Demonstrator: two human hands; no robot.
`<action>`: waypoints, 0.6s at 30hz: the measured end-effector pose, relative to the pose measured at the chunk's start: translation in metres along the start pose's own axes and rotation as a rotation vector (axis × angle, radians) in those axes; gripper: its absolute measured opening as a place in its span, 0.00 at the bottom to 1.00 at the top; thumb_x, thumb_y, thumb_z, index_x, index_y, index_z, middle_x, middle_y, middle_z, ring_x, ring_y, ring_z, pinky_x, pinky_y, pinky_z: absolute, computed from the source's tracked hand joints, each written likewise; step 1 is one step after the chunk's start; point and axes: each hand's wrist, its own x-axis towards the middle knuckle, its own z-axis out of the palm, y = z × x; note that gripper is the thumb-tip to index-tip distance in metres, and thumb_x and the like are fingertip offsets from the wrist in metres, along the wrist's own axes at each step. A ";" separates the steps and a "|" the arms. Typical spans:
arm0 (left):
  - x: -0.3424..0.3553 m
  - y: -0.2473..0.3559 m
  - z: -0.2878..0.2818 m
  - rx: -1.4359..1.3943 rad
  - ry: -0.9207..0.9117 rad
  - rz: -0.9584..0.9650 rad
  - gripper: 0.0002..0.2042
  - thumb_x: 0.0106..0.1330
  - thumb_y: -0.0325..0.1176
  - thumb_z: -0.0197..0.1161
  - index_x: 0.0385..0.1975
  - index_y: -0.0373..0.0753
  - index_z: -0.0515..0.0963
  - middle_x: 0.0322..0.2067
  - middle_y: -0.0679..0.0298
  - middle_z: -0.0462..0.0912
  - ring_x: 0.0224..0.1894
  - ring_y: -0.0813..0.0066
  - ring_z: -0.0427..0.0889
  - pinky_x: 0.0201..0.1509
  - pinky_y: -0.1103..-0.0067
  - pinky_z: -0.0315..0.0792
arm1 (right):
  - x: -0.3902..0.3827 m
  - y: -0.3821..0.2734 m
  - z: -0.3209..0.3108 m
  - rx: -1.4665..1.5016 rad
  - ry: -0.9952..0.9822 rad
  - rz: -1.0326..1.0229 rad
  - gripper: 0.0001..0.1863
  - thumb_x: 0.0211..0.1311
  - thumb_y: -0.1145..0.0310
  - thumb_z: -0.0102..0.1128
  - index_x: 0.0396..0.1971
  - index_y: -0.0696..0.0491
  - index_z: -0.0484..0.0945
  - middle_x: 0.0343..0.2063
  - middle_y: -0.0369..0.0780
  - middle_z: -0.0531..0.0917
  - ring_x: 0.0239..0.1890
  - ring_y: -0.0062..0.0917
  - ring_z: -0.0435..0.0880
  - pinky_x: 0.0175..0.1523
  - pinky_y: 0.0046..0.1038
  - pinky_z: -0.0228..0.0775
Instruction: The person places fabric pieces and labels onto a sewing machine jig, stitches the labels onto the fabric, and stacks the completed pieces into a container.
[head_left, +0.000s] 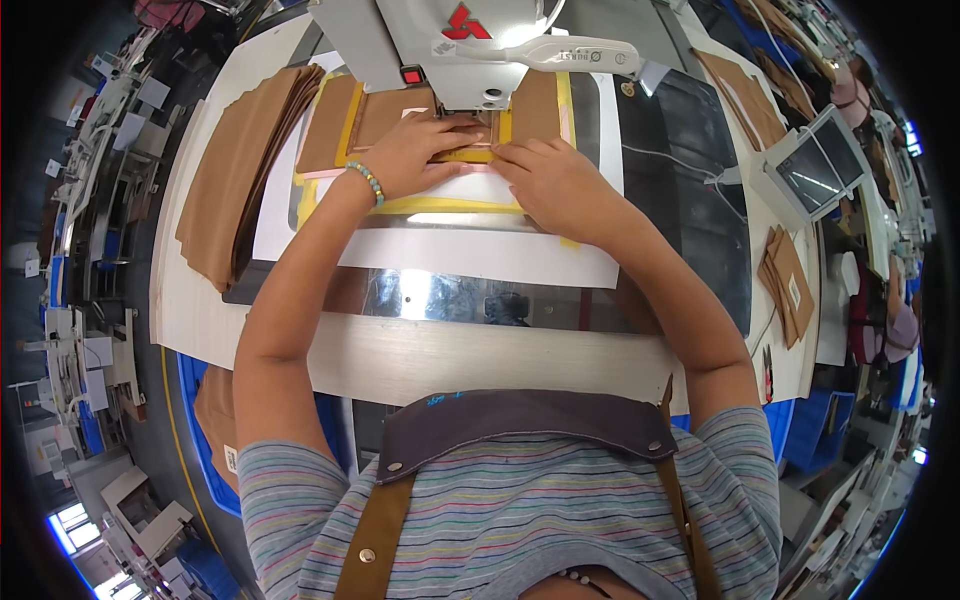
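Note:
My left hand, with a bead bracelet at the wrist, lies flat on a brown fabric piece held in a clear template with yellow tape edges. My right hand presses the same template just to the right, fingers pointing left, beside the left hand. Both hands sit directly under the head of a white sewing machine. The fabric's middle is hidden by the hands and the machine head.
A stack of brown fabric pieces lies at the left of the white table. A small screen panel stands at the right, with more brown pieces near it. Blue bins sit below the table's front edge.

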 end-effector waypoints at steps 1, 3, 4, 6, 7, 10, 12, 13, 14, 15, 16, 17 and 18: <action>0.001 0.001 0.000 0.022 0.002 -0.039 0.23 0.75 0.49 0.64 0.67 0.49 0.81 0.70 0.59 0.79 0.68 0.55 0.77 0.75 0.60 0.67 | -0.002 0.002 -0.003 0.036 -0.001 0.027 0.18 0.65 0.73 0.61 0.55 0.55 0.83 0.57 0.40 0.85 0.61 0.32 0.82 0.65 0.36 0.70; 0.004 -0.001 0.003 0.046 0.003 -0.071 0.23 0.76 0.48 0.62 0.68 0.50 0.81 0.69 0.59 0.79 0.68 0.54 0.76 0.75 0.60 0.67 | -0.008 0.006 -0.014 0.043 -0.003 0.056 0.19 0.66 0.72 0.61 0.56 0.55 0.83 0.57 0.41 0.85 0.62 0.33 0.81 0.67 0.37 0.70; 0.003 -0.003 0.006 0.053 0.022 -0.106 0.23 0.77 0.48 0.60 0.68 0.48 0.80 0.70 0.58 0.79 0.69 0.52 0.75 0.75 0.60 0.67 | -0.011 0.008 -0.018 0.052 -0.007 0.079 0.19 0.67 0.72 0.61 0.57 0.55 0.83 0.58 0.41 0.85 0.64 0.34 0.80 0.68 0.39 0.69; 0.003 -0.009 0.013 0.062 0.040 -0.136 0.23 0.78 0.47 0.59 0.68 0.46 0.80 0.70 0.57 0.78 0.69 0.50 0.74 0.76 0.60 0.66 | -0.018 0.019 -0.020 0.061 0.043 0.095 0.18 0.68 0.71 0.61 0.56 0.55 0.83 0.59 0.42 0.84 0.65 0.34 0.79 0.69 0.40 0.68; 0.003 -0.012 0.016 -0.032 0.062 -0.162 0.22 0.79 0.45 0.58 0.67 0.44 0.80 0.69 0.56 0.79 0.70 0.48 0.74 0.76 0.60 0.66 | -0.020 0.025 -0.020 0.072 0.091 0.106 0.17 0.69 0.70 0.61 0.56 0.55 0.84 0.60 0.43 0.84 0.67 0.35 0.78 0.70 0.41 0.67; 0.006 -0.010 0.018 -0.164 0.095 -0.187 0.21 0.79 0.42 0.57 0.66 0.39 0.81 0.67 0.53 0.80 0.69 0.46 0.73 0.76 0.61 0.66 | -0.029 0.040 -0.020 0.114 0.115 0.192 0.15 0.70 0.69 0.60 0.53 0.56 0.85 0.61 0.43 0.83 0.69 0.37 0.76 0.72 0.41 0.65; 0.004 -0.013 0.011 -0.201 0.109 -0.198 0.21 0.79 0.41 0.57 0.64 0.37 0.82 0.65 0.52 0.81 0.68 0.46 0.74 0.75 0.61 0.66 | -0.032 0.047 -0.019 0.120 0.117 0.209 0.15 0.70 0.69 0.59 0.52 0.56 0.86 0.61 0.43 0.83 0.69 0.37 0.76 0.72 0.41 0.65; -0.006 -0.021 0.005 -0.070 0.107 -0.247 0.20 0.79 0.39 0.57 0.63 0.36 0.82 0.64 0.51 0.81 0.66 0.47 0.75 0.74 0.62 0.67 | -0.032 0.048 -0.019 0.131 0.118 0.212 0.14 0.70 0.69 0.59 0.51 0.56 0.86 0.61 0.43 0.83 0.69 0.37 0.76 0.72 0.41 0.65; -0.014 -0.029 -0.001 0.061 0.105 -0.295 0.19 0.78 0.38 0.58 0.61 0.35 0.83 0.62 0.50 0.82 0.65 0.47 0.76 0.73 0.63 0.68 | -0.032 0.049 -0.018 0.133 0.116 0.217 0.14 0.70 0.69 0.59 0.51 0.56 0.86 0.61 0.43 0.83 0.69 0.37 0.76 0.72 0.41 0.65; -0.019 -0.031 -0.010 -0.026 0.191 -0.330 0.18 0.78 0.37 0.58 0.60 0.34 0.83 0.62 0.49 0.82 0.64 0.48 0.77 0.72 0.63 0.69 | -0.034 0.049 -0.015 0.116 0.125 0.204 0.14 0.71 0.68 0.59 0.51 0.55 0.86 0.61 0.43 0.83 0.69 0.37 0.76 0.72 0.42 0.65; -0.026 -0.036 -0.019 -0.110 0.278 -0.366 0.17 0.78 0.35 0.58 0.59 0.33 0.83 0.62 0.49 0.82 0.64 0.49 0.78 0.71 0.63 0.71 | -0.034 0.048 -0.014 0.098 0.137 0.186 0.14 0.71 0.68 0.58 0.51 0.55 0.87 0.61 0.42 0.83 0.69 0.37 0.76 0.72 0.43 0.66; -0.037 -0.049 -0.025 -0.031 0.268 -0.421 0.17 0.78 0.35 0.58 0.59 0.33 0.83 0.63 0.50 0.82 0.64 0.49 0.78 0.70 0.64 0.71 | -0.036 0.048 -0.013 0.101 0.135 0.192 0.14 0.71 0.68 0.58 0.51 0.55 0.87 0.61 0.42 0.83 0.69 0.37 0.76 0.72 0.43 0.66; -0.051 -0.064 -0.032 0.053 0.262 -0.482 0.17 0.78 0.35 0.58 0.59 0.33 0.83 0.63 0.50 0.82 0.64 0.50 0.78 0.70 0.64 0.72 | -0.034 0.048 -0.012 0.093 0.132 0.178 0.14 0.71 0.68 0.58 0.51 0.54 0.87 0.61 0.42 0.83 0.69 0.36 0.76 0.72 0.44 0.65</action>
